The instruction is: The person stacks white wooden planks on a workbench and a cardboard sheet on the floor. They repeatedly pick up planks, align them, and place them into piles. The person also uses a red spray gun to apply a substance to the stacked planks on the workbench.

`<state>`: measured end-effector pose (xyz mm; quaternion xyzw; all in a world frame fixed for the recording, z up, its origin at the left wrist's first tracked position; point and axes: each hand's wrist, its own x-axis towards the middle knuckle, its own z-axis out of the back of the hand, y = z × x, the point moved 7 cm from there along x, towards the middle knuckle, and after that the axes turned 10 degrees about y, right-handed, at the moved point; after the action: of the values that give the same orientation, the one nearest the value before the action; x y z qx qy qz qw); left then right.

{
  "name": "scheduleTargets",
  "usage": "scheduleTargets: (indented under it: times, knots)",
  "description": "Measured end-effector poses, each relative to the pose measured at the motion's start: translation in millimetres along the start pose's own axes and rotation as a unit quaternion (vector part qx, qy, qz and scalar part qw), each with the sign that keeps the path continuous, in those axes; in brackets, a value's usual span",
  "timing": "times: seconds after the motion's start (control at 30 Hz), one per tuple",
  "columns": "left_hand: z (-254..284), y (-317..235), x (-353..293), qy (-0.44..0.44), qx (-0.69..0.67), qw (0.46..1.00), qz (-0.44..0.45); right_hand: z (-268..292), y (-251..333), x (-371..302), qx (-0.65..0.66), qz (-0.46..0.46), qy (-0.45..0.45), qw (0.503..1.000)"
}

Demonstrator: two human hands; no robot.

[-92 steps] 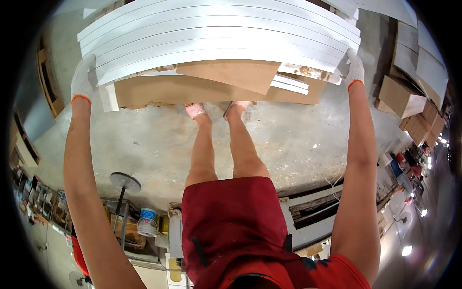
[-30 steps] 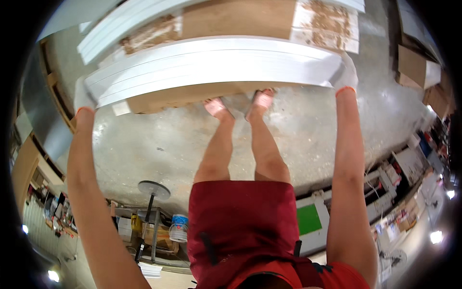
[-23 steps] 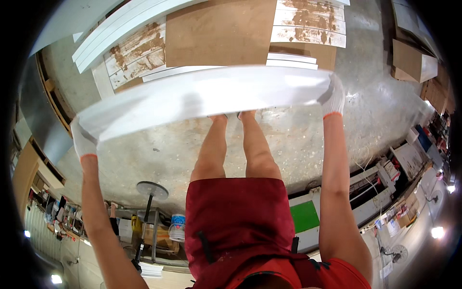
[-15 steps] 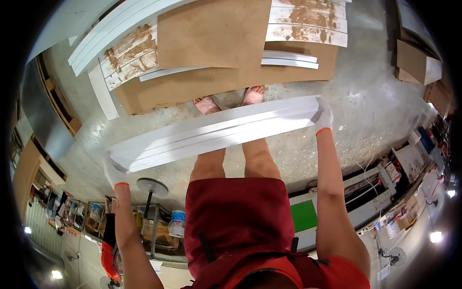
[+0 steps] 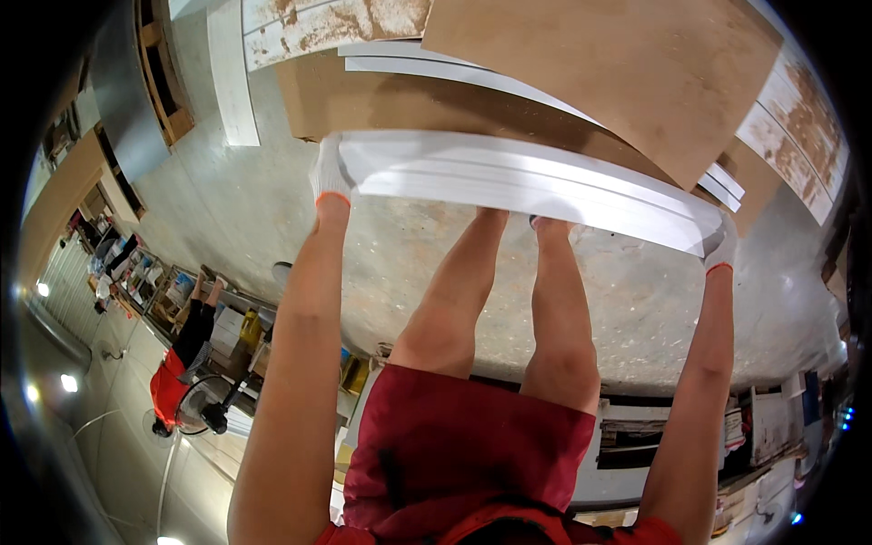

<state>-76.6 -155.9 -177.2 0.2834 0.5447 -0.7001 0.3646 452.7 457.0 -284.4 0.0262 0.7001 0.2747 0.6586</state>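
We hold white boards above the floor, left hand and right hand clasped round their ends; they run left to right, right end nearer. Brown sheets lie just beyond, stained planks far right.

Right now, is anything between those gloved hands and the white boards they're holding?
Nothing visible: the gloved left hand and gloved right hand are directly on opposite ends of the white boards.

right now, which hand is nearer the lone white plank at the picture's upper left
Left. The left hand, on one end of the white boards, is a short way right of the white plank; the right hand, on their other end, is much farther right.
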Motion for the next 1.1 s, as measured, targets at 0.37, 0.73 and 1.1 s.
scheduleTargets:
  times: [0.37, 0.73, 1.1]
  knots:
    - [-54.4, -8.0, 79.9, -0.017, 0.089, 0.986, -0.138, -3.9, -11.0, -21.9, 0.007, 0.044, -0.190, 0.981]
    - [-115.9, 65.9, 11.9, 0.061, -0.196, 0.978, 0.036, -50.6, -49.6, -27.0, 0.273, -0.047, -0.142, 0.950]
    - [-121.3, 59.4, -40.5, 0.273, -0.011, 0.948, 0.162, -55.9, -26.4, -93.9, -0.332, -0.059, 0.129, 0.933]
